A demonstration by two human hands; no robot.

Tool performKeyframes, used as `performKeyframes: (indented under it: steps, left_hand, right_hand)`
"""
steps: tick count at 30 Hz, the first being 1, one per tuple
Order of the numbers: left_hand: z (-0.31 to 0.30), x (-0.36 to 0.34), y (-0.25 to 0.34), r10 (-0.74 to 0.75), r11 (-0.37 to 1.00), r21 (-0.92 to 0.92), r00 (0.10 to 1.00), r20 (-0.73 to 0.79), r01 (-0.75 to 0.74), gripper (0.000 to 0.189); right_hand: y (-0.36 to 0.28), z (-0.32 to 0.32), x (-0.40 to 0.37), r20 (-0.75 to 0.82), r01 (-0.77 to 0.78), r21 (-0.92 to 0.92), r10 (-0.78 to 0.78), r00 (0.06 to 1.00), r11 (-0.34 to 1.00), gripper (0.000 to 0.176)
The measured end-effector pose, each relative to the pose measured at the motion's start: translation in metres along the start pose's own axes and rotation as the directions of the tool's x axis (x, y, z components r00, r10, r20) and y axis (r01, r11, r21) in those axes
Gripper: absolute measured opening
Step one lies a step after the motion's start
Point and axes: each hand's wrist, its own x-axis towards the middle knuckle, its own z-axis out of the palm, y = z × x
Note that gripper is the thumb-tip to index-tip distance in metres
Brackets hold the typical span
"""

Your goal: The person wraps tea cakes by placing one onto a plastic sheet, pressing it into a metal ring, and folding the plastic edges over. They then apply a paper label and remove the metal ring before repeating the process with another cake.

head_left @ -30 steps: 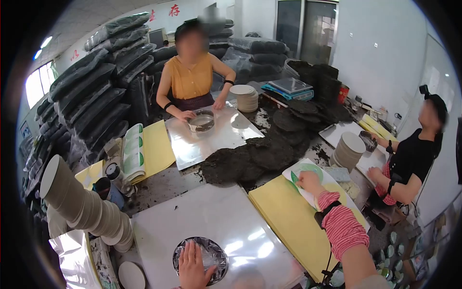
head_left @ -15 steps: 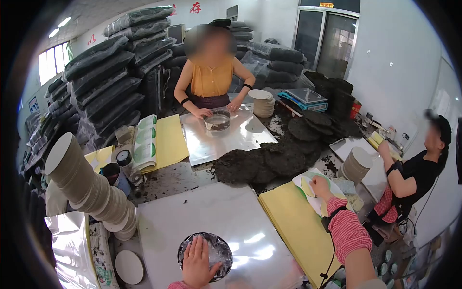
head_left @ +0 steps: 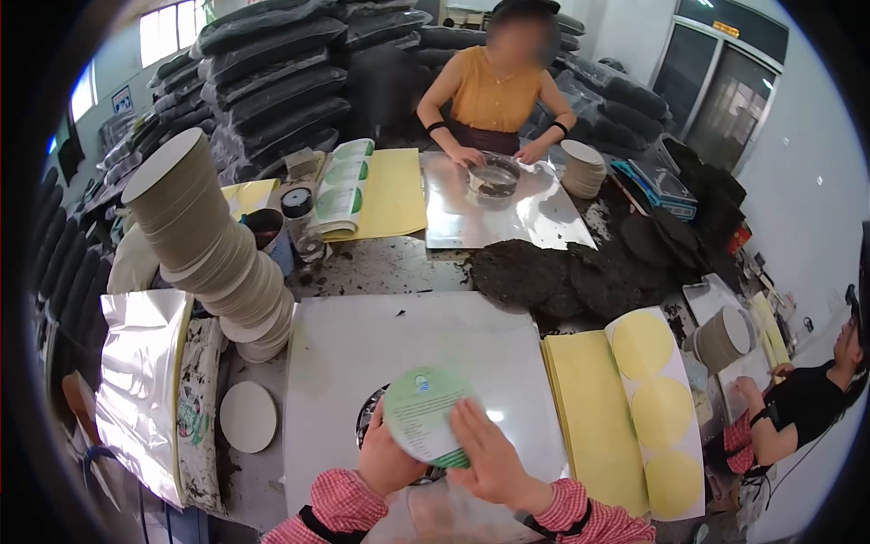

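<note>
The green label (head_left: 424,414), just lifted off the sticker sheet (head_left: 657,408) out right, is now pinched by left hand (head_left: 385,462) and right hand (head_left: 489,458) above the wrapped cake (head_left: 368,421).

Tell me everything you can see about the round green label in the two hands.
The round label is a thin, paper-like disc, pale green with a white rim, a small emblem near the top and print too small to read. It is held tilted, printed face up, above a foil-wrapped dark disc on the white sheet. The right hand holds its lower right edge, fingers laid over it; the left hand is under its lower edge, fingers hidden.
</note>
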Motion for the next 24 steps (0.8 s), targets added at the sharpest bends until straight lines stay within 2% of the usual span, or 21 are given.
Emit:
performKeyframes:
  steps: [1,2,3,4,5,6,7,8,9,10,12,13,14,15,16,17,18,20,22,24]
  left_hand:
    - [-0.002,-0.002,0.001,0.003,0.992,-0.129,0.999,-0.043,-0.008,0.046]
    - [0.001,-0.008,-0.001,0.000,0.992,-0.128,0.999,-0.035,-0.005,0.046]
    - [0.007,-0.014,-0.004,-0.010,0.978,-0.209,1.000,-0.007,0.008,0.049]
    - [0.010,-0.017,-0.007,-0.013,0.958,-0.285,1.000,0.017,0.017,0.052]
    - [0.009,-0.014,-0.005,-0.002,0.974,-0.226,1.000,-0.001,0.001,0.051]
    - [0.007,-0.009,-0.009,-0.005,0.976,-0.219,1.000,-0.020,0.001,0.051]
    - [0.009,-0.008,-0.009,-0.052,0.905,-0.424,0.999,-0.014,0.042,0.051]
    - [0.011,-0.011,-0.007,-0.091,0.786,-0.613,0.996,0.014,0.081,0.051]
    - [0.004,-0.009,-0.004,-0.077,0.845,-0.526,0.995,0.058,0.096,0.050]
    - [0.006,-0.010,-0.003,-0.079,0.842,-0.530,0.995,0.062,0.100,0.050]
    - [0.007,-0.009,-0.009,0.038,0.800,-0.597,0.998,-0.055,-0.063,0.057]
    - [0.012,-0.013,-0.008,-0.088,0.773,-0.635,0.990,-0.106,0.000,0.059]
    - [0.009,-0.015,-0.015,-0.100,0.782,-0.623,0.986,-0.131,-0.003,0.059]
    - [0.007,-0.019,-0.020,-0.272,0.585,-0.808,0.922,-0.275,-0.069,0.059]
    - [0.007,-0.027,-0.020,-0.460,0.348,-0.920,0.823,-0.333,-0.178,0.059]
    - [0.005,-0.030,-0.017,-0.467,0.340,-0.926,0.825,-0.317,-0.164,0.059]
    - [-0.001,-0.028,-0.013,-0.442,0.518,-0.847,0.811,-0.383,-0.117,0.055]
    - [-0.011,-0.024,-0.006,-0.348,0.807,-0.591,0.796,-0.496,-0.015,0.049]
    - [-0.011,-0.030,-0.011,-0.392,0.804,-0.593,0.785,-0.480,0.039,0.043]
    - [-0.012,-0.041,-0.026,-0.512,0.820,-0.485,0.767,-0.386,0.303,0.040]
  right_hand:
    - [-0.003,0.009,0.004,0.058,0.010,-0.029,-0.009,0.998,1.000,0.081]
    - [-0.006,0.017,0.006,0.109,0.018,-0.058,-0.011,0.994,0.998,0.083]
    - [-0.011,0.018,0.005,0.103,0.012,-0.052,-0.007,0.995,0.999,0.083]
    - [-0.016,0.015,0.004,0.160,0.001,-0.159,0.025,0.987,0.987,0.083]
    - [-0.017,0.011,0.007,0.214,0.005,-0.269,0.055,0.975,0.963,0.083]
    - [-0.009,0.008,0.015,0.214,0.023,-0.276,0.038,0.976,0.961,0.083]
    - [0.001,0.005,0.020,0.186,-0.073,0.008,0.070,0.980,0.997,0.083]
    - [0.004,0.003,0.022,0.170,-0.173,0.296,0.127,0.977,0.939,0.083]
    - [0.002,0.000,0.037,0.106,-0.231,0.524,0.207,0.973,0.820,0.081]
    - [0.007,0.013,0.040,0.110,-0.237,0.524,0.211,0.971,0.818,0.081]
    - [0.018,0.038,0.060,0.046,-0.209,0.846,0.323,0.945,0.490,0.082]
    - [0.014,0.038,0.055,0.019,-0.195,0.786,0.293,0.956,0.587,0.081]
    - [0.013,0.044,0.059,0.023,-0.181,0.784,0.263,0.965,0.594,0.081]
    - [0.013,0.051,0.056,-0.016,-0.088,0.499,0.110,0.994,0.862,0.080]
    - [0.010,0.058,0.049,0.000,0.029,0.148,-0.029,1.000,0.989,0.080]
    - [-0.001,0.060,0.054,0.200,0.076,-0.027,-0.069,0.977,0.997,0.079]
    - [-0.006,0.062,0.057,0.207,0.060,-0.022,-0.054,0.977,0.998,0.079]
    - [-0.013,0.064,0.059,0.355,0.153,-0.217,-0.068,0.932,0.964,0.078]
    - [-0.012,0.064,0.058,0.341,0.163,-0.197,-0.088,0.936,0.967,0.077]
    - [-0.016,0.060,0.061,0.333,0.139,-0.182,-0.072,0.940,0.973,0.077]
